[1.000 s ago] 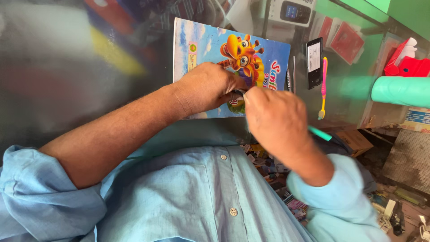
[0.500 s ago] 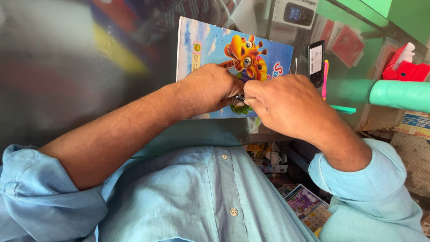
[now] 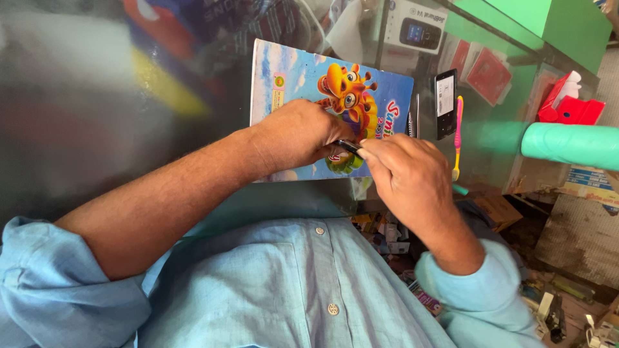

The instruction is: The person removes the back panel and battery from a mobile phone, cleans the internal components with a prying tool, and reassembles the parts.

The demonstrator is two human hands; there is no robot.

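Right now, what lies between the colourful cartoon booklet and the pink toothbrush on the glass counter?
In the head view, a black phone and a thin dark pen-like tool lie between the booklet and the pink toothbrush.

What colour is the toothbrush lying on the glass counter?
The toothbrush is pink with a yellow end, seen in the head view.

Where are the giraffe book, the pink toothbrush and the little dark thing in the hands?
giraffe book (image 3: 303,71): head view, upper cover.
pink toothbrush (image 3: 458,122): head view, handle middle.
little dark thing (image 3: 348,146): head view, the part showing between both hands.
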